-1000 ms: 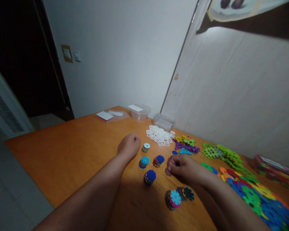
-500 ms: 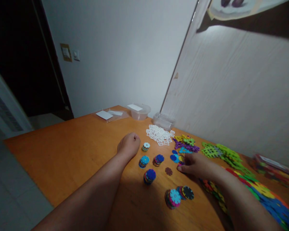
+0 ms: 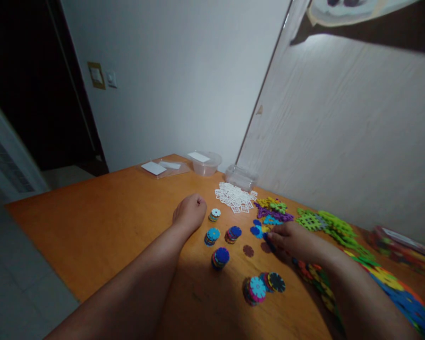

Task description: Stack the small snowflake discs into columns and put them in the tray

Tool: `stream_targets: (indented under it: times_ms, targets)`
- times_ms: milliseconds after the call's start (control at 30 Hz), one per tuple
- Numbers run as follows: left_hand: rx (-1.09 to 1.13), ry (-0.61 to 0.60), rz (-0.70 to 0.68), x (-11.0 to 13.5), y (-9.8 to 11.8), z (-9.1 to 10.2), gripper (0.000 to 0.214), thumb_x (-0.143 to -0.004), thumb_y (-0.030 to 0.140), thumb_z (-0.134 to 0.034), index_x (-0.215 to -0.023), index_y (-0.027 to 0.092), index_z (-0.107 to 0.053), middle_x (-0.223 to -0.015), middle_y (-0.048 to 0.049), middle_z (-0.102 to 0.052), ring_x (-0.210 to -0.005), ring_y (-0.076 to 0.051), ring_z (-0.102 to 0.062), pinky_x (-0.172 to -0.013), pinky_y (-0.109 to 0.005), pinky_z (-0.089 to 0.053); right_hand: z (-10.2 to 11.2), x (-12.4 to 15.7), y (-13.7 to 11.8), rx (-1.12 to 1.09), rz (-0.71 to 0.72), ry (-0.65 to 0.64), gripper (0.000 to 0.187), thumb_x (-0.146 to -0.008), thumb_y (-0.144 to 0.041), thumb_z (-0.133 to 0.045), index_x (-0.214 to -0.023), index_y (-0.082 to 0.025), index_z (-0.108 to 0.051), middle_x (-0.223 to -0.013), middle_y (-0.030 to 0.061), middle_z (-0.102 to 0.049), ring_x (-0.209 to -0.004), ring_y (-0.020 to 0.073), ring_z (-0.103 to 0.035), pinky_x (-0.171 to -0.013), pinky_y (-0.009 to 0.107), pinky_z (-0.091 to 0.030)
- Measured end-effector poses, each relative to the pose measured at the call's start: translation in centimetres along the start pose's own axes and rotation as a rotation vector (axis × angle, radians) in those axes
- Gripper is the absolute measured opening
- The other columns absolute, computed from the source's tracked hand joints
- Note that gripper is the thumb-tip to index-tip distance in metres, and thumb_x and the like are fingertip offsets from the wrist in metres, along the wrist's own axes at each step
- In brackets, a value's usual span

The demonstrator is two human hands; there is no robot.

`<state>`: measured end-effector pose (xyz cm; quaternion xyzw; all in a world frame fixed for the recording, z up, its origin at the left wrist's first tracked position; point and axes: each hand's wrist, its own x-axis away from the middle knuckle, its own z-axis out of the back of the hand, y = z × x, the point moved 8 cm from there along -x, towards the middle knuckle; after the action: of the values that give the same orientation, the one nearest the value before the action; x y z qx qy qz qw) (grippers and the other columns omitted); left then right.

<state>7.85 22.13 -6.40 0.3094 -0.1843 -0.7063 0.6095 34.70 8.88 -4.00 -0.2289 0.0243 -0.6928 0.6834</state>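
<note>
My left hand (image 3: 190, 212) rests as a closed fist on the orange table (image 3: 102, 222), just left of a small stack of discs (image 3: 214, 215). Further stacks of coloured plastic discs (image 3: 212, 236) (image 3: 233, 234) (image 3: 220, 258) stand in front of it. My right hand (image 3: 293, 238) lies palm down with fingers curled over loose discs, its fingertips touching a blue disc (image 3: 257, 231). Two single brown discs (image 3: 248, 250) lie flat beside it. A leaning pile of discs (image 3: 262, 287) sits nearer to me.
A heap of white square pieces (image 3: 234, 197) and purple, yellow and green snowflake pieces (image 3: 274, 210) lie farther back. Clear plastic tubs (image 3: 205, 163) and lids (image 3: 156, 168) stand at the far edge. Many coloured pieces (image 3: 386, 278) spread along the right, against a wooden panel (image 3: 340, 132).
My right hand moved from the middle, where it pinched a brown disc, right and back to the loose discs. A brown disc now lies on the table. The left fist stayed still.
</note>
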Motion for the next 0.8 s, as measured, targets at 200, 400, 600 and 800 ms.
stream_targets:
  times_ms: [200,400,600,800]
  targets:
    - [0.004,-0.005,0.003,0.1,0.1,0.1,0.018,-0.087,0.034,-0.049,-0.079,0.023,-0.062,-0.088,-0.0019,-0.069,-0.071,-0.016,-0.056,-0.055,-0.028,-0.025,0.1,0.0,0.5,-0.141,0.035,0.017,0.024,-0.089,-0.037,-0.05,-0.084,-0.017,-0.063,-0.068,0.0028,-0.063,-0.059,0.0142,-0.052,-0.052,0.024,-0.037]
    - [0.007,-0.015,0.013,0.2,0.3,0.3,0.018,-0.087,0.033,-0.049,-0.078,0.023,-0.061,-0.088,-0.0025,-0.069,-0.072,-0.016,-0.056,-0.056,-0.028,-0.026,0.3,0.4,0.1,-0.402,-0.015,0.067,0.025,-0.081,-0.041,-0.063,-0.084,-0.021,-0.049,-0.072,0.0023,-0.065,-0.057,0.0124,-0.054,-0.05,0.023,-0.04]
    - [0.008,-0.008,0.008,0.2,0.3,0.3,0.019,-0.087,0.034,-0.048,-0.078,0.023,-0.061,-0.087,-0.0021,-0.069,-0.071,-0.016,-0.056,-0.056,-0.028,-0.026,-2.9,0.3,-3.3,-0.632,0.029,-0.132,0.025,-0.084,-0.043,-0.062,-0.081,-0.02,-0.054,-0.07,0.0006,-0.063,-0.052,0.0099,-0.053,-0.046,0.021,-0.037]
    - [0.0,-0.027,0.028,0.2,0.4,0.3,0.018,-0.087,0.032,-0.049,-0.079,0.023,-0.062,-0.088,-0.0029,-0.07,-0.071,-0.016,-0.055,-0.056,-0.028,-0.026,-4.6,-0.8,-3.2,-0.606,0.031,-0.143,0.019,-0.081,-0.036,-0.063,-0.076,-0.018,-0.058,-0.06,-0.0022,-0.057,-0.046,0.0081,-0.044,-0.041,0.02,-0.03]
